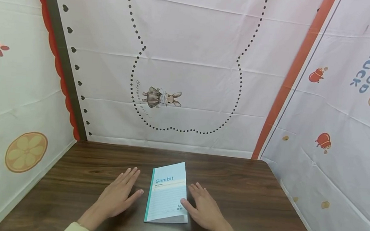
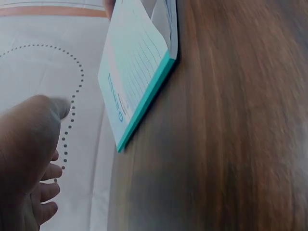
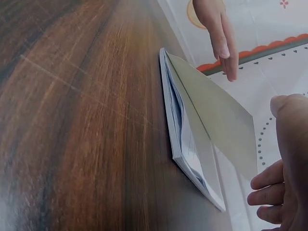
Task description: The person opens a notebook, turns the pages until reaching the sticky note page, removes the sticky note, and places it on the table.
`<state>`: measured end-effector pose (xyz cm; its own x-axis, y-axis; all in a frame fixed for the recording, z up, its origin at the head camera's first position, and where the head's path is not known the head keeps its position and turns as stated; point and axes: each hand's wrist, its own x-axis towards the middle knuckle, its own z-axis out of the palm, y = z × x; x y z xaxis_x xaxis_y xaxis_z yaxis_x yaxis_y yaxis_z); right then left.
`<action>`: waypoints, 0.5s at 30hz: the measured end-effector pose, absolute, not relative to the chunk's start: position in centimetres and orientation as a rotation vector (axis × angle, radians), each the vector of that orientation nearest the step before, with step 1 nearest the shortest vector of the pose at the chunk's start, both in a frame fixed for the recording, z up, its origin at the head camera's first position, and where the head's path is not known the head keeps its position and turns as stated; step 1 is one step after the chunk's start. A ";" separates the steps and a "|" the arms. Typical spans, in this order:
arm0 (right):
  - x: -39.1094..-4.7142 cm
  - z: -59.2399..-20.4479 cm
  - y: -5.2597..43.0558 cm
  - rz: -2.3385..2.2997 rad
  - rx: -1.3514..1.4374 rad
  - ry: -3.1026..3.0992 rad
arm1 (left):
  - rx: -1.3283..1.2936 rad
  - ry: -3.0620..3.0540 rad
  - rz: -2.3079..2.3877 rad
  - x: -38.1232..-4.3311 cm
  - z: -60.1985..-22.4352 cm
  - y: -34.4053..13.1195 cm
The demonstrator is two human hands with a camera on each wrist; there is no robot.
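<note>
- The notebook (image 1: 167,188)'s raised cover hides most of its pages from the head view; the small print under "Gambit" is hard to read.
- Both sleeves (image 1: 78,229) are cut off below, and the left wrist view crops the notebook's top.
- The notebook lies on the table (image 1: 247,192) between the hands, green spine towards the left hand (image 1: 118,195), which is apart from it, fingers straight and close together, thumb out.
- The right hand (image 1: 205,207) has its fingers extended, thumb out; the thumb overlaps the cover's edge from above, yet the right wrist view shows a gap.
- Printed cloth (image 1: 202,78) hangs behind and at both sides.
</note>
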<state>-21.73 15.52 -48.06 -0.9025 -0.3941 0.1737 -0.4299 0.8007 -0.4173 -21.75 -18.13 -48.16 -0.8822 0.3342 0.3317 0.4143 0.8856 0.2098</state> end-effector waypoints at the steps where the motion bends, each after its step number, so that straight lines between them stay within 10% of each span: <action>1: -21.7 -48.0 15.4 0.699 0.665 -2.909 | -0.557 -2.763 -0.392 -21.8 -48.1 -18.0; 15: -21.8 -47.4 14.8 0.730 0.710 -2.912 | -0.540 -2.689 -0.372 -22.5 -46.8 -16.8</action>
